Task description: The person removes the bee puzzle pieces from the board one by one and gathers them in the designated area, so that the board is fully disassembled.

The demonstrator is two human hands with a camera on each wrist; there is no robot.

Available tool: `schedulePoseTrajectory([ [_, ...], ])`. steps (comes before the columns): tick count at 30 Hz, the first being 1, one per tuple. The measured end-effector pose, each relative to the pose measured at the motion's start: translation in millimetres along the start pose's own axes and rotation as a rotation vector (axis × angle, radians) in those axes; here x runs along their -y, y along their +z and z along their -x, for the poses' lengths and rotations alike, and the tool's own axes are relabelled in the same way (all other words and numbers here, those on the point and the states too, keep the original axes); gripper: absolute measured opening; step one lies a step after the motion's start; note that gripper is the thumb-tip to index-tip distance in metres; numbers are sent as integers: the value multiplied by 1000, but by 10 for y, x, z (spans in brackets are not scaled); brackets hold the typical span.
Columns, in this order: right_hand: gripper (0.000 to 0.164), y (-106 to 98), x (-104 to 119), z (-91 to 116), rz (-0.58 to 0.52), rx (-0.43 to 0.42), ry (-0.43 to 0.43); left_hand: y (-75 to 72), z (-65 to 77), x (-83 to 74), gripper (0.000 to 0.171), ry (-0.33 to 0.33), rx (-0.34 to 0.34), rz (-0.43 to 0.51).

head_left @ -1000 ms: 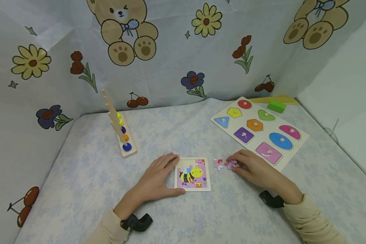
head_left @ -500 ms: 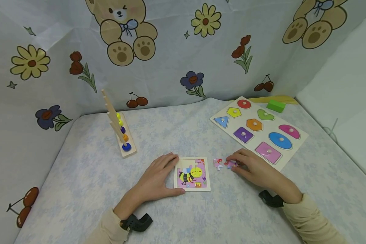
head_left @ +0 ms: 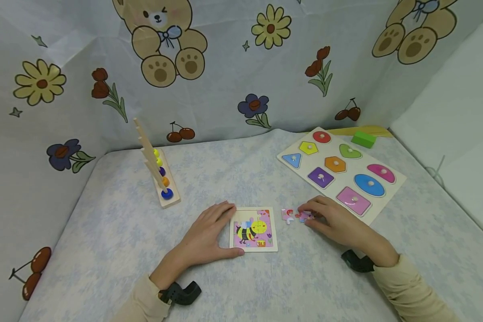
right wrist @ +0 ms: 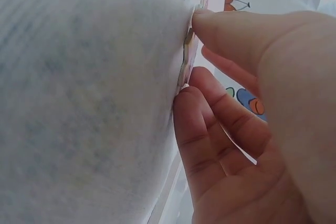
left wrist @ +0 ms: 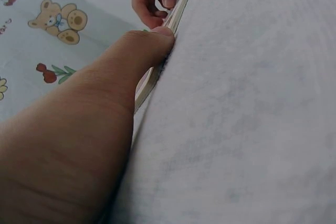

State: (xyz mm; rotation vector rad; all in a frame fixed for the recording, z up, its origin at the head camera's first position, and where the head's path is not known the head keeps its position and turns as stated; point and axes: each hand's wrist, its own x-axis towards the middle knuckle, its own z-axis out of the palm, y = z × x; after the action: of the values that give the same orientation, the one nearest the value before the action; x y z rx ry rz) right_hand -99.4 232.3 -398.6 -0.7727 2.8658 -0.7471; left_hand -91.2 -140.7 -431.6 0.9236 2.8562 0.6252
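Note:
A square wooden jigsaw tray (head_left: 275, 232) with a bee picture lies flat on the table; bare wood shows along its upper left part. My left hand (head_left: 205, 237) holds it from the left, fingertips at the top left corner and thumb at the bottom edge. In the left wrist view the thumb (left wrist: 164, 32) presses the edge of the tray. To the right, my right hand (head_left: 338, 221) pinches a pink jigsaw piece (head_left: 307, 216) between thumb and fingers, low at the tabletop. Another pink jigsaw piece (head_left: 286, 216) lies between that hand and the tray.
A white shape board (head_left: 371, 217) with coloured knobbed shapes lies just behind my right hand. A green block (head_left: 363, 139) sits beyond it. Back left stands a wooden peg stand (head_left: 170, 202) with coloured beads. A printed cloth (head_left: 221, 58) hangs behind the table.

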Motion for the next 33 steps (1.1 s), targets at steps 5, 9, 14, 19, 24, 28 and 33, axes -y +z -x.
schedulePoseTrajectory([
  [5,35,0,1,8,-20,-3,0,2,4,-4,111,-1,2,1],
  [9,35,2,3,5,-37,-7,0,3,7,-7,111,-1,3,-2],
  [14,35,-11,18,1,-31,-18,-7,6,12,-11,111,1,-1,2],
  [19,37,-44,43,-11,-6,-27,-19,17,12,-6,112,0,-2,2],
  [24,38,-64,81,-34,-4,-34,-36,15,13,-8,111,-1,3,0],
  [28,37,-70,136,-74,6,-39,-61,4,10,-8,111,-6,11,-3],
  [33,34,-81,212,-145,20,-40,-69,-8,2,-10,111,-11,11,3],
])
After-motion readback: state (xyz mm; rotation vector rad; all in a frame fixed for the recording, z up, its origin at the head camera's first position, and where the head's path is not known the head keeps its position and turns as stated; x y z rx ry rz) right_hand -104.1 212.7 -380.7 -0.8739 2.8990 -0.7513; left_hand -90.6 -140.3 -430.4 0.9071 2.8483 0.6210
